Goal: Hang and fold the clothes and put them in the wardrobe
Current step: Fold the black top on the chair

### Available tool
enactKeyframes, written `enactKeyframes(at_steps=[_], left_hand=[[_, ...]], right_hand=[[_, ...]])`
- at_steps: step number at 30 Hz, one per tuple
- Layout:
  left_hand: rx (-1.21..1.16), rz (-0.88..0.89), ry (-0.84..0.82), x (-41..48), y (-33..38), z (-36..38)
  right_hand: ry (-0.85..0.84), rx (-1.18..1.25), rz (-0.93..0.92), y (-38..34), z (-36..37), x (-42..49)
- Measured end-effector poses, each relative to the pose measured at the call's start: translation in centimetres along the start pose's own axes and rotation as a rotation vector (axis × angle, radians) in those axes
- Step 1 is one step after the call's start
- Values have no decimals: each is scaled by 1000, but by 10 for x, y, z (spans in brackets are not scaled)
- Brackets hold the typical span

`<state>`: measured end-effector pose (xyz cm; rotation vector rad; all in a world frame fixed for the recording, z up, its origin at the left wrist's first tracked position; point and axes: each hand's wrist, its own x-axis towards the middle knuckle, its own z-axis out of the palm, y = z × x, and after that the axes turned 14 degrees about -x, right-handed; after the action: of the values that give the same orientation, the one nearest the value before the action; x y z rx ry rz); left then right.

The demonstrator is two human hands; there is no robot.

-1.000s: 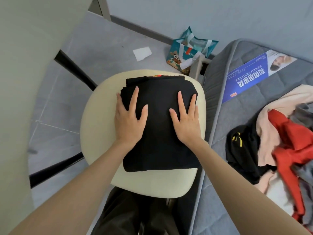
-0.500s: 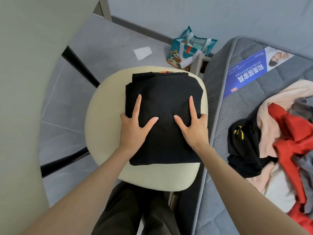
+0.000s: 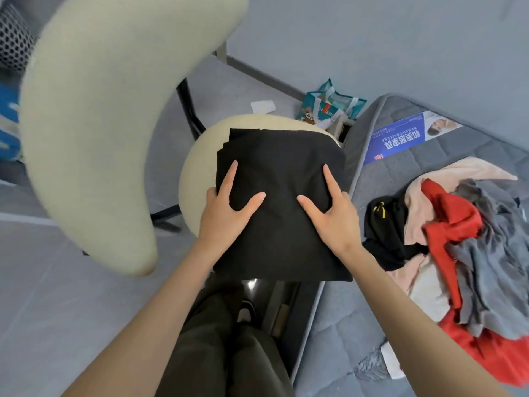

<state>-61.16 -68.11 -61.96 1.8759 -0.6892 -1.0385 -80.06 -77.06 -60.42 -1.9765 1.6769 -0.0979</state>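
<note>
At far left stands the cream padded chair backrest (image 3: 86, 124), with the round cream seat (image 3: 197, 167) beside it. The left hand (image 3: 226, 213) and right hand (image 3: 335, 219) grip the side edges of the folded black fabric garment (image 3: 280, 156), thumbs and forefingers on top. The garment overlaps the seat's near edge. At right is a loose clothes pile (image 3: 458, 239).

Blue mattress label (image 3: 400, 140) reads "和美居家具", upside down.
</note>
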Motion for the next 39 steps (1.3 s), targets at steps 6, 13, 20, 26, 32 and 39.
enactKeyframes(at_steps=[6, 13, 20, 26, 32, 39], left_hand=[[-73, 106, 53, -92, 73, -43], [-82, 193, 159, -185, 152, -118], [-162, 262, 290, -264, 176, -220], [-206, 273, 453, -344, 161, -333], [-136, 302, 610, -435, 141, -460], [-83, 348, 822, -531, 136, -592]], right_hand=[[103, 26, -156, -43, -87, -72], [106, 102, -316, -118, -169, -151], [42, 147, -524, -213, -193, -222], [-53, 158, -727, -315, -166, -293], [-123, 249, -904, -423, -122, -387], [-169, 324, -1124, -557, -99, -487]])
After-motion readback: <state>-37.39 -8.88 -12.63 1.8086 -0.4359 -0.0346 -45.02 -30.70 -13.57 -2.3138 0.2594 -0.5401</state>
